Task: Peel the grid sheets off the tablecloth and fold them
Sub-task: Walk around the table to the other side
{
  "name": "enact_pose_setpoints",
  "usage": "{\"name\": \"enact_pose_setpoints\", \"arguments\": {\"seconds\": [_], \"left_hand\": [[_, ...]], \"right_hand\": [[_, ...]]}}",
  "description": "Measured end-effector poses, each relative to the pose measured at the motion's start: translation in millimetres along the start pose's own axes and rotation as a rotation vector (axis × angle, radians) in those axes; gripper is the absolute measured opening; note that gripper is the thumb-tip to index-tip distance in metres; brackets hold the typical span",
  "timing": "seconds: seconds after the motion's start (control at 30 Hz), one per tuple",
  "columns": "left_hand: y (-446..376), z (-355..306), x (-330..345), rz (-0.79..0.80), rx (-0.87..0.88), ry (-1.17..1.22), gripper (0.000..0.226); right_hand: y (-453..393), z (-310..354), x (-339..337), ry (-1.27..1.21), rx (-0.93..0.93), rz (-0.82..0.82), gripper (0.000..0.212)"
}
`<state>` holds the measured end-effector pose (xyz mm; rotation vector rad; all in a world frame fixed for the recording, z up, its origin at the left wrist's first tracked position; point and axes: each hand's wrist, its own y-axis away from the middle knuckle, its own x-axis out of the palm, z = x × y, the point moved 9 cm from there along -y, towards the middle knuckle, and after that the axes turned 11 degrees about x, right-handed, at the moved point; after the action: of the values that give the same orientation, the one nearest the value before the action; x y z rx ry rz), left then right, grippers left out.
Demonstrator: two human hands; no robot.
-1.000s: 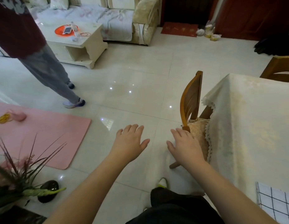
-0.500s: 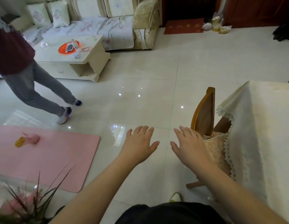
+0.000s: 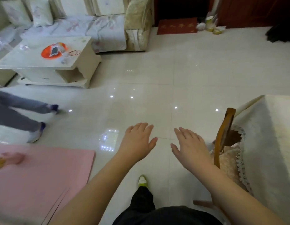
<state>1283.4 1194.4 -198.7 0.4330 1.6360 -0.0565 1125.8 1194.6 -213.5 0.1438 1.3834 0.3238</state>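
Our left hand (image 3: 137,140) and right hand (image 3: 190,146) were both flat and wide, fingers straight, holding nothing and floating over the shiny floor (image 3: 157,78), near the wooden chair (image 3: 222,137). The cream tablecloth (image 3: 274,143) hung on the right, just past the chair, so we think the job had not really started, and next we needed to turn right and find an edge to peel. We could not see any grid sheets, because the table was cut off at the right side.
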Motion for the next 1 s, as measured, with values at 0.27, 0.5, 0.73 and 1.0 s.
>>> {"name": "enact_pose_setpoints", "arguments": {"seconds": [0.27,0.5,0.73,1.0], "left_hand": [[-65,92,-39,0.022,0.095,0.022,0.062],[-171,93,-71,-0.018,0.327,-0.079,0.069],[-298,26,-66,0.045,0.541,-0.171,0.066],[-421,-22,-102,0.053,0.646,-0.276,0.062]], "right_hand": [[-87,45,-28,0.027,0.122,-0.072,0.067],[-149,12,-66,0.036,0.194,-0.105,0.058],[-227,-64,-86,0.008,0.325,-0.140,0.059],[-309,-163,-142,-0.059,0.455,-0.202,0.061]]}}
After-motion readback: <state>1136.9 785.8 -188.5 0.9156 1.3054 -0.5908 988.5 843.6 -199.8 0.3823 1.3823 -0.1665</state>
